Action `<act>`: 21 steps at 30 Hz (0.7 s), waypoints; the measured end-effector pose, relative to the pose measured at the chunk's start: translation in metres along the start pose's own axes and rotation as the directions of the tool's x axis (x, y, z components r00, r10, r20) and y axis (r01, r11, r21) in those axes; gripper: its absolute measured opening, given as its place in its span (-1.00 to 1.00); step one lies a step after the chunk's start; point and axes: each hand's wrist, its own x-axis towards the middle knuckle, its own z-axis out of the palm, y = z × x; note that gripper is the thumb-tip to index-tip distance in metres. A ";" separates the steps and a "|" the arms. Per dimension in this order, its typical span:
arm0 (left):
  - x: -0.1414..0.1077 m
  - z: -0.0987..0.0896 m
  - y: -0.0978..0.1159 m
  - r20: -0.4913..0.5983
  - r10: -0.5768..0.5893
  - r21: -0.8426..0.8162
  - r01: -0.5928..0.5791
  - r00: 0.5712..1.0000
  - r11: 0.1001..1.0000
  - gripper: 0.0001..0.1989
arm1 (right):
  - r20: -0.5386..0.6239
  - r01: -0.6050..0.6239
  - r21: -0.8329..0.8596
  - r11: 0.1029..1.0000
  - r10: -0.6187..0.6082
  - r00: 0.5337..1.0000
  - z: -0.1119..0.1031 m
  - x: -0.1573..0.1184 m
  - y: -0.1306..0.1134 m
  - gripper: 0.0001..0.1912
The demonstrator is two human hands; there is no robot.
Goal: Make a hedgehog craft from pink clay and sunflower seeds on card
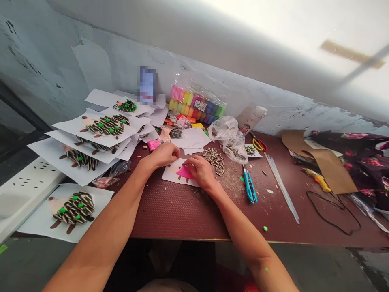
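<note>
Nearest, the right hand (pixel 201 173) presses its fingertips (pixel 191 162) onto a pink clay piece (pixel 185 172), though whether they grip it is hard to tell. The piece lies on a paper sheet (pixel 170 175), its long axis slanting left to right, directly under the right hand and nearer it than the left hand (pixel 163 155), which is curled just beyond, its grip unclear. Further right lie sunflower seeds (pixel 214 161) and a blue craft knife (pixel 249 185). Beyond stand a clay pack (pixel 194 101) and seed-covered hedgehog cards (pixel 106 125).
</note>
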 end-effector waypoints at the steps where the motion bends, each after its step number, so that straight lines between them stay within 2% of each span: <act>1: 0.000 0.000 0.000 0.001 0.000 -0.001 0.000 1.000 1.000 -0.73 | 0.004 0.000 -0.005 1.000 0.000 1.000 0.000 0.000 0.000 -0.77; 8: 0.000 0.000 0.000 -0.004 -0.010 0.002 0.010 1.000 1.000 -0.74 | 0.021 0.033 -0.009 0.999 -0.033 0.999 -0.002 0.001 0.000 -0.76; 21: -0.001 0.000 0.001 -0.014 -0.013 -0.011 0.013 1.000 1.000 -0.76 | 0.030 0.000 -0.016 1.000 0.000 1.000 -0.004 0.003 -0.003 -0.79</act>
